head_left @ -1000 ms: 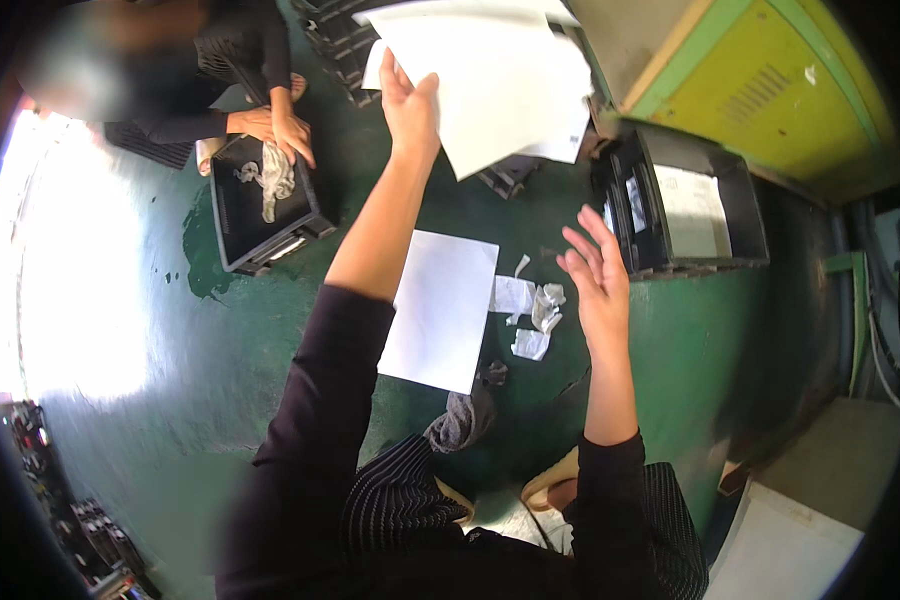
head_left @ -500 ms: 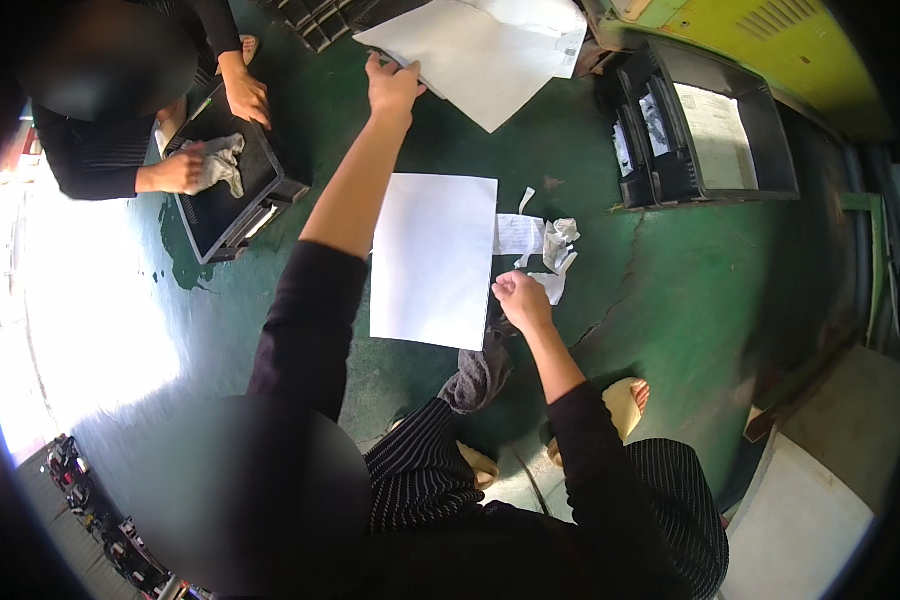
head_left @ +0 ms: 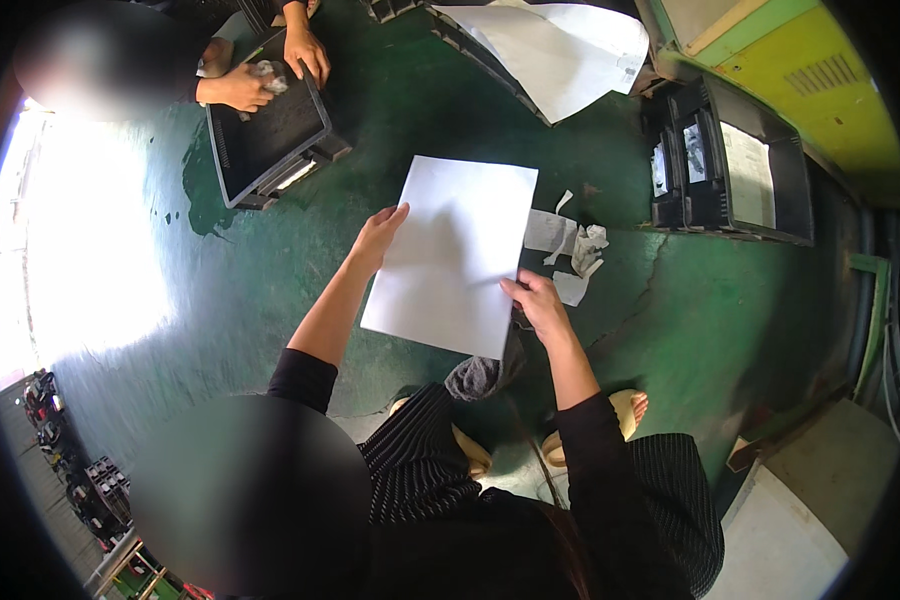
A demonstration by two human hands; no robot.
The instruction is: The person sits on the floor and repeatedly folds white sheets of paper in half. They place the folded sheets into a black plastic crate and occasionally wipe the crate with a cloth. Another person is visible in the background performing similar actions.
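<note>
A blank white sheet of paper (head_left: pixel 452 255) is held out before me, tilted a little clockwise. My left hand (head_left: pixel 378 238) pinches its left edge, thumb on top. At the lower right edge, my right hand (head_left: pixel 540 302) grips the same sheet, its thumb on the upper face. Torn paper scraps (head_left: pixel 578 247) lie on the green floor just beyond my right hand. Below the sheet, near my feet, a grey rag (head_left: pixel 478 375) shows partly, its far part covered by the paper.
A large white sheet (head_left: pixel 560 55) lies over a black crate at the far side. Black crates (head_left: pixel 760 205) holding papers stand at far right beside a yellow-green cabinet (head_left: pixel 820 90). At far left, another person's hands (head_left: pixel 245 88) work with a cloth on a black crate (head_left: pixel 232 165).
My left hand has let go of the large far sheet and come back to the white paper's left edge. The paper has turned slightly. The other person's cloth hand has moved along the crate.
</note>
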